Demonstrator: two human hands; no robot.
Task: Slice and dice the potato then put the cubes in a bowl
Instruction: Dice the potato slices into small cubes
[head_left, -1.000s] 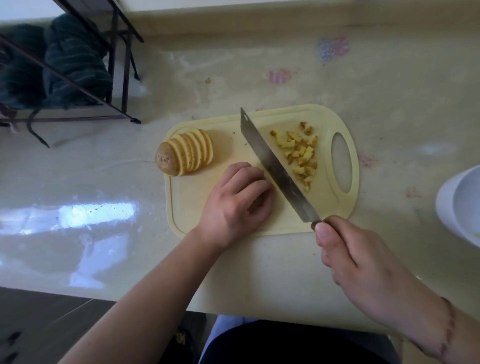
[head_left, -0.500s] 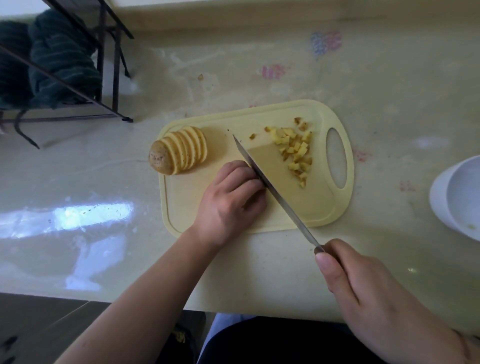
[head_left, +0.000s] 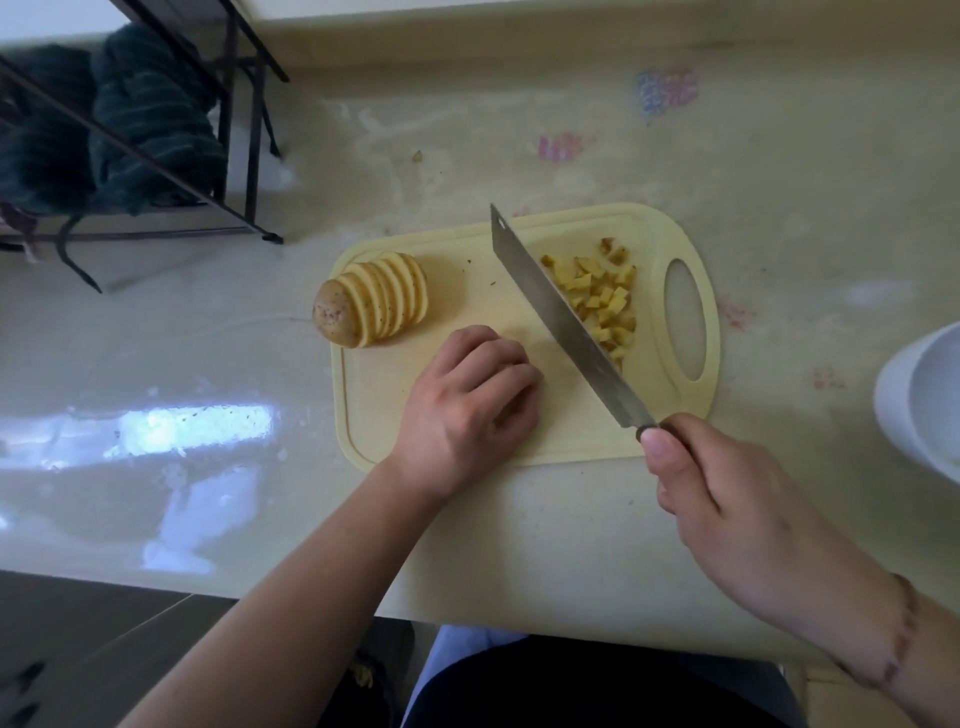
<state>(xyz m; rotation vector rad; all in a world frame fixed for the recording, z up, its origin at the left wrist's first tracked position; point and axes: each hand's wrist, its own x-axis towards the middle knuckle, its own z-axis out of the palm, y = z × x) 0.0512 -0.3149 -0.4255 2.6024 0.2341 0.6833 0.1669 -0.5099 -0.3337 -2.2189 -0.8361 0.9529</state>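
A pale yellow cutting board (head_left: 519, 431) lies on the counter. At its left end leans a row of potato slices (head_left: 371, 305), skin end facing left. A pile of potato cubes (head_left: 602, 299) sits near the board's handle hole. My right hand (head_left: 727, 499) grips the knife (head_left: 558, 317); its blade slants across the board, its flat side against the cubes. My left hand (head_left: 467, 405) is curled, knuckles up, on the board's front middle; whatever lies under its fingers is hidden. A white bowl (head_left: 919, 400) shows at the right edge.
A black metal rack (head_left: 228, 130) with dark green cloth (head_left: 150, 114) stands at the back left. A small potato scrap (head_left: 417, 155) lies on the counter behind the board. The counter's front edge runs just below my wrists.
The knife blade has swung right, from beside my left fingers to against the cube pile. My left hand has stayed curled on the board.
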